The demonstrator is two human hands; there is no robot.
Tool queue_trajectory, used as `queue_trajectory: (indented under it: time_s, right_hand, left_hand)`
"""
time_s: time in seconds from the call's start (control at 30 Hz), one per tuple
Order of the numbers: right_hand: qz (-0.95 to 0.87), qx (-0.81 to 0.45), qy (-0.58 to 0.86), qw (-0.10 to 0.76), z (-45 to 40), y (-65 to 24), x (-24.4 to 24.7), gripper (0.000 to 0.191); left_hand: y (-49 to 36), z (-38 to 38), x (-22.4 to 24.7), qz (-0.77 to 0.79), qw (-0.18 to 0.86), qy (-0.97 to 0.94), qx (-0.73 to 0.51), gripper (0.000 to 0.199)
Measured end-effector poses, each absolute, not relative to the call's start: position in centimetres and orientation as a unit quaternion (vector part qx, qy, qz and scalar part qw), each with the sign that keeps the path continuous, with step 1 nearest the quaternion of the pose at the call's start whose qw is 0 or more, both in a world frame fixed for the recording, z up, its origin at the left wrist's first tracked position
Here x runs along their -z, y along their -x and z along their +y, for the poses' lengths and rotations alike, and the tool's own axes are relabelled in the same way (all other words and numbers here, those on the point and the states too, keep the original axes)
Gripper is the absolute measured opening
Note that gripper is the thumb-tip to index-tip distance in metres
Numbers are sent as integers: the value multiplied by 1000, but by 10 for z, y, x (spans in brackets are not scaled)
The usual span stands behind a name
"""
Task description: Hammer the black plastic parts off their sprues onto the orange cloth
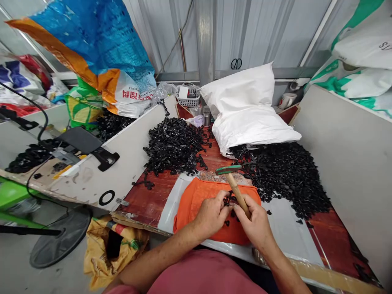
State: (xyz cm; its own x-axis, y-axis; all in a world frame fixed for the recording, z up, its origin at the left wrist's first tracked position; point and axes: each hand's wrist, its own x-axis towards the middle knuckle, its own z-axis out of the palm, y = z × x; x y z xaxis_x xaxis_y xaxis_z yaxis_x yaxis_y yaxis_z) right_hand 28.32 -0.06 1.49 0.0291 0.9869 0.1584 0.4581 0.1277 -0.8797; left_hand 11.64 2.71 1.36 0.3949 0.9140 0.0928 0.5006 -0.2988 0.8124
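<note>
Over an orange cloth pad (191,198), my left hand (211,214) pinches a small black plastic part (228,198) between thumb and fingertips. My right hand (257,222) is closed around the wooden handle of a hammer (236,190), whose narrow head with green on it points away from me. The right thumb and fingertips also come close to the black part; whether they touch it is unclear. A few loose black pieces lie on the cloth near the hands. Behind it, a speckled stone slab (211,177) shows partly.
One heap of black parts (174,145) lies back left, another heap (284,175) at right, partly under a white sack (248,110). Low white partitions (346,159) flank the red tabletop (153,208). Further back stand a small basket (188,96) and a mug (287,100).
</note>
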Motion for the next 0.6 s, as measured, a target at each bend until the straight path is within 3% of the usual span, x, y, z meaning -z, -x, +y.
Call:
queue_trajectory:
  time_s: [0.2, 0.3, 0.43, 0.6]
  right_hand:
    - [-597, -317, 605, 420, 3, -284, -14, 26]
    - [-577, -385, 582, 425, 4, -284, -15, 22]
    - [-521, -493, 533, 448, 5, -279, -16, 18]
    - [-489, -529, 539, 436, 5, -279, -10, 24]
  left_hand:
    - [-108, 21, -20, 480, 185, -826, -229, 29]
    - [-98, 22, -23, 461, 74, -847, -255, 43]
    - [-89, 29, -14, 372, 170, -884, -228, 50]
    - [-85, 38, -6, 392, 300, -857, -147, 53]
